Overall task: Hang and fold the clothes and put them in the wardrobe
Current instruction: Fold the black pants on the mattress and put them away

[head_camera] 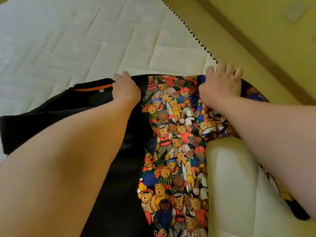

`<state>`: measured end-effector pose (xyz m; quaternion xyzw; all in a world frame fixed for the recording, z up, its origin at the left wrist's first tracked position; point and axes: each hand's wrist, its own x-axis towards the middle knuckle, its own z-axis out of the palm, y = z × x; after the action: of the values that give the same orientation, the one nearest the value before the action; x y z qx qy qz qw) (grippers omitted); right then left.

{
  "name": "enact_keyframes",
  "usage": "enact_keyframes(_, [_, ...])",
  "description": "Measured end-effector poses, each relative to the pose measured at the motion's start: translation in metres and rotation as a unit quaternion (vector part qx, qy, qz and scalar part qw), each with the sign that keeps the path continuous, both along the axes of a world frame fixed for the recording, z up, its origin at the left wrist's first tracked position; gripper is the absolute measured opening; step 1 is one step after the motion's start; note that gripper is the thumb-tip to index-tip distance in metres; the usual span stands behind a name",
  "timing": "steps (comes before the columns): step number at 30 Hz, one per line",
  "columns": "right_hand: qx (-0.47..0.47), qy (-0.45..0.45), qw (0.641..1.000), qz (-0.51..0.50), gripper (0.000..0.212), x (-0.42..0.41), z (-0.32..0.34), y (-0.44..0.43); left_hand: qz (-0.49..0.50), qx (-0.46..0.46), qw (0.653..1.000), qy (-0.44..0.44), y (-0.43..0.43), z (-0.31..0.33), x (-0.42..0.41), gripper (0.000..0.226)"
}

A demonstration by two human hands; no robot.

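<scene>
Reaching forward with both hands, set well apart, to the far edge of the bear-print garment [172, 142] spread on the mattress [85, 40]. Pressing down there with the right hand [220, 82], fingers spread and straight on the print. Bending the left hand [126, 86] over the same edge, beside the black panel [51, 117] and its orange neck tape [92, 89]; fingertips hidden, so cannot tell grip from press. Lies lengthwise, running from the body straight out to the hands, with neither hand clearly nearer. Probably calls for drawing that far edge back toward the body to fold. Overhangs the mattress corner on the right, next to the yellow surface [256, 40] beside the bed; could slide off there.
</scene>
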<state>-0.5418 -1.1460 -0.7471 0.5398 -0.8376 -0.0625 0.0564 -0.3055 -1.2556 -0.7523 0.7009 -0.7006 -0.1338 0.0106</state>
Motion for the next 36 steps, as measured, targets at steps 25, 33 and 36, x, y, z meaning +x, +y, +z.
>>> enact_keyframes(25, [-0.134, -0.055, 0.989, -0.029, 0.033, -0.003, -0.063, 0.008, 0.029, -0.138, 0.989, 0.037, -0.002, -0.044, 0.002, 0.030])
enact_keyframes(33, [-0.142, -0.087, 0.986, -0.018, 0.033, -0.008, -0.066, 0.008, 0.061, -0.116, 0.990, 0.056, 0.002, -0.030, -0.009, 0.028])
enact_keyframes(36, [-0.152, -0.101, 0.983, -0.015, 0.034, -0.006, -0.065, 0.007, 0.134, -0.058, 0.988, 0.056, 0.001, -0.009, -0.021, 0.049])
